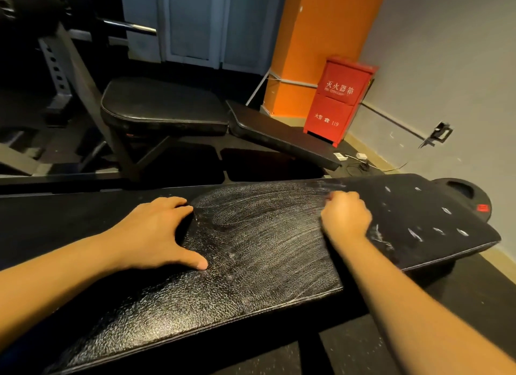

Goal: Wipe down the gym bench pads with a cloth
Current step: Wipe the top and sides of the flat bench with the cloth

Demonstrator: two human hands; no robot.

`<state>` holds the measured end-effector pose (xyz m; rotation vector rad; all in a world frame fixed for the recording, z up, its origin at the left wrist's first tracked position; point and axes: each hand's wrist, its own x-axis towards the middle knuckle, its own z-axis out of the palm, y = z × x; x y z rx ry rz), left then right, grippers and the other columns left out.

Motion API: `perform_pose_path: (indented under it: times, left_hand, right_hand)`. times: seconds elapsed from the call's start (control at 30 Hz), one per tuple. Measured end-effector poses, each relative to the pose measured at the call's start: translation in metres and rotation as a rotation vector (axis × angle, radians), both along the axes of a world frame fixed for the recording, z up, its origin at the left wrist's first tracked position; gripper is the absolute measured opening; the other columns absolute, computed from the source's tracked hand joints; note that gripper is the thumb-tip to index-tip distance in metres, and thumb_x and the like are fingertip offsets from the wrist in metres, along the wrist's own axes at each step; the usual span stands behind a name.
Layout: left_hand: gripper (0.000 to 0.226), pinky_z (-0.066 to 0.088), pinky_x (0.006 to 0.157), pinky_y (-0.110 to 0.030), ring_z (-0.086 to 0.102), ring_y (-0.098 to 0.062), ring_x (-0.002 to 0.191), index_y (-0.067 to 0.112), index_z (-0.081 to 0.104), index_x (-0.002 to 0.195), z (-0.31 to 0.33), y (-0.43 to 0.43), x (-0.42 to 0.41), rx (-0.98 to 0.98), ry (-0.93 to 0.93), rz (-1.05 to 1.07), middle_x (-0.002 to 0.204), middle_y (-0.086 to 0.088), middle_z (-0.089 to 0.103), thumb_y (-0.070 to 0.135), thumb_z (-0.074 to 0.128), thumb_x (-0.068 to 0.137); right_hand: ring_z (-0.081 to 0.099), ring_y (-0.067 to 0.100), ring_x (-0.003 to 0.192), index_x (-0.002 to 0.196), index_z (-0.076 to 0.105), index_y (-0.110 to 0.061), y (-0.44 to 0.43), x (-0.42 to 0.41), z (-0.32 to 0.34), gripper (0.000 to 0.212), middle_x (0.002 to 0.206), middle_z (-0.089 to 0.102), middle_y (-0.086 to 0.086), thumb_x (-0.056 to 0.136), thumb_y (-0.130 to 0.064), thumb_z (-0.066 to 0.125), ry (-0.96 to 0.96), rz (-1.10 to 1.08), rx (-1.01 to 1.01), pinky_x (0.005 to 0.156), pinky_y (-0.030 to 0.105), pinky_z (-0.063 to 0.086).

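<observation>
Black textured bench pad (251, 249): foreground, spanning the view left to right, its middle filmed with whitish swirled streaks. Left hand (156, 232): flat on the pad, fingers spread, thumb out. Right hand (346, 218): on the pad well apart from the left, fingers curled into a fist; anything held is hidden. Second bench (164, 106): behind. Weight plate (469, 193): at the pad's right end. Red fire-extinguisher box (337, 100): against an orange pillar (315, 39).
</observation>
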<state>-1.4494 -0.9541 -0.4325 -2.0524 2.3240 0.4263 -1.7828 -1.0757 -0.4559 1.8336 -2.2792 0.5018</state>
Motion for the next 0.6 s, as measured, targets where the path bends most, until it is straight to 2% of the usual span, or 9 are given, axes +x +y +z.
perform_pose_path:
  times: [0.07,0.17,0.23,0.3,0.37,0.47,0.53,0.6]
  left_hand:
    - [0.147,0.017,0.124,-0.035,0.013,-0.017,0.156,0.02,0.021,0.162,0.001,-0.008,0.0,0.029,-0.002,0.015,0.17,0.002,0.013,0.102,0.057,0.046]
    - [0.155,0.02,0.123,-0.035,0.017,-0.018,0.154,0.017,0.023,0.161,0.004,-0.019,-0.003,0.059,-0.033,0.024,0.169,0.002,0.017,0.105,0.054,0.038]
    - [0.16,0.022,0.122,-0.036,0.022,-0.018,0.152,0.018,0.026,0.16,0.002,-0.023,-0.004,0.052,-0.064,0.014,0.167,0.003,0.021,0.108,0.044,0.03]
    - [0.158,0.022,0.122,-0.037,0.022,-0.018,0.151,0.019,0.027,0.16,-0.002,-0.025,-0.001,0.053,-0.054,0.007,0.166,0.003,0.021,0.108,0.047,0.031]
    - [0.155,0.021,0.123,-0.037,0.019,-0.017,0.152,0.019,0.024,0.161,-0.006,-0.025,0.003,0.054,-0.036,0.006,0.167,0.004,0.019,0.107,0.053,0.036]
    - [0.161,0.022,0.123,-0.037,0.018,-0.018,0.152,0.018,0.021,0.162,-0.009,-0.026,0.002,0.064,-0.025,0.007,0.167,0.003,0.017,0.108,0.049,0.032]
    - [0.165,0.023,0.122,-0.037,0.02,-0.018,0.15,0.018,0.023,0.161,-0.005,-0.029,0.0,0.083,-0.035,0.01,0.165,0.002,0.019,0.109,0.043,0.026]
    - [0.164,0.025,0.12,-0.036,0.023,-0.018,0.148,0.019,0.026,0.16,-0.003,-0.033,0.0,0.082,-0.071,-0.009,0.163,0.003,0.022,0.11,0.043,0.025]
  right_hand:
    - [0.066,0.025,0.092,0.107,0.075,-0.029,0.026,0.064,-0.004,0.023,0.105,0.065,0.003,0.094,-0.025,0.057,-0.079,0.255,-0.02,0.072,0.035,0.057]
    - [0.061,0.02,0.095,0.116,0.072,-0.032,0.078,0.137,-0.002,0.025,0.104,0.061,-0.002,0.1,-0.036,0.054,-0.168,0.741,0.132,0.077,0.037,0.053]
    - [0.061,0.023,0.096,0.121,0.069,-0.033,0.073,0.13,-0.002,0.027,0.105,0.06,-0.001,0.101,-0.041,0.052,-0.127,0.85,0.128,0.078,0.04,0.052]
    - [0.064,0.021,0.093,0.119,0.069,-0.038,0.04,0.085,-0.005,0.026,0.107,0.063,-0.005,0.101,-0.042,0.051,-0.066,0.687,0.075,0.076,0.038,0.055]
    - [0.068,0.023,0.093,0.112,0.071,-0.039,-0.011,0.018,-0.003,0.024,0.108,0.069,-0.004,0.099,-0.041,0.051,0.007,0.376,0.066,0.074,0.036,0.055]
    - [0.068,0.033,0.096,0.107,0.073,-0.025,-0.062,-0.056,0.0,0.022,0.109,0.071,0.008,0.093,-0.031,0.058,-0.012,-0.011,0.083,0.08,0.041,0.057]
    - [0.067,0.035,0.093,0.104,0.073,-0.018,-0.061,-0.03,-0.001,0.022,0.106,0.068,0.012,0.089,-0.024,0.058,-0.03,-0.043,0.03,0.079,0.042,0.058]
    - [0.066,0.032,0.09,0.105,0.075,-0.022,-0.041,0.038,-0.004,0.024,0.105,0.065,0.008,0.091,-0.023,0.056,-0.055,0.167,0.002,0.073,0.038,0.058]
